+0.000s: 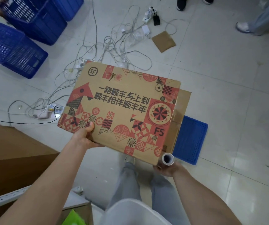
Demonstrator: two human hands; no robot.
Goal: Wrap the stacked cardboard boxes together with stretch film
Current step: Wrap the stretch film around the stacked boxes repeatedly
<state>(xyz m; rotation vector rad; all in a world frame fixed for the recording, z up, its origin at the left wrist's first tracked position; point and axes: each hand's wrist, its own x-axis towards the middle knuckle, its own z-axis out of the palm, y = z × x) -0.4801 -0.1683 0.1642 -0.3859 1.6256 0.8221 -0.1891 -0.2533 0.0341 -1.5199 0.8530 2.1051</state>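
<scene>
1. You are holding the printed cardboard box (119, 109) up in the air over the tiled floor (220, 78), with a plainer box (181, 109) showing beneath and past its right edge; the two edges are not lining up, so the lower one may be sliding out as you turn the stack.
2. Your left hand (85, 136) is gripping the near-left edge, thumb curled on the printed top, fingers hidden underneath. That one-sided hold is likely leaving the stack free to tip toward the right.
3. Your right hand (166, 169) is curling round the stretch film roll (168, 159) at the near-right corner, touching the box edge. I cannot tell whether any film is already clinging to the cardboard; if not, the tail may be slipping as you pull.
4. Loose cables (98, 51) are lying on the floor just beyond the stack, and a blue crate lid (194, 140) beneath it; both are tripping risks while you are circling.
</scene>
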